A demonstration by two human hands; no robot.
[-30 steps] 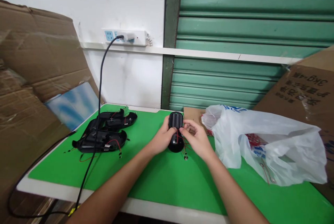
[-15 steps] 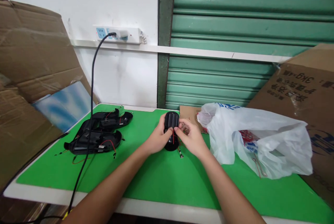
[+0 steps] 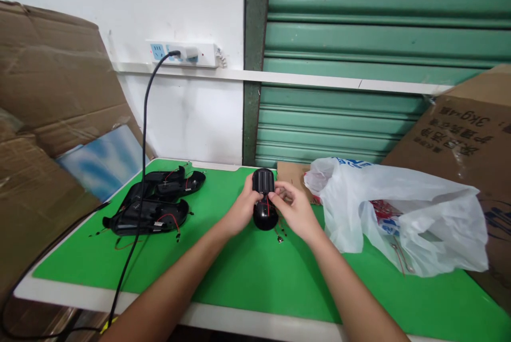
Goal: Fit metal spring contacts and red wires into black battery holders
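Note:
A black, glossy plastic housing [image 3: 265, 217] with ridged channels at its far end is held upright over the green mat. My left hand [image 3: 244, 206] wraps its left side, the thumb lying on the face. My right hand [image 3: 293, 205] grips the right edge with curled fingers; its thumb tip presses mid-face, beside the left thumb. From under the thumbs a short red wire [image 3: 268, 206] runs down the housing. Thin leads with a small metal end [image 3: 280, 239] hang below, at the right. What lies beneath the thumb tips is hidden.
Several similar black housings [image 3: 149, 217] with red wires lie at left on the green mat [image 3: 239, 278]. A black cable [image 3: 143, 134] drops across them from the power strip [image 3: 207, 55]. A white plastic bag [image 3: 347, 214] holding red wires sits at right. Cardboard [image 3: 447, 134] flanks both sides.
The housing has tilted slightly, showing more of its rounded near end. Both hands keep their hold with the thumbs at the same spot. The whole view has shifted a little.

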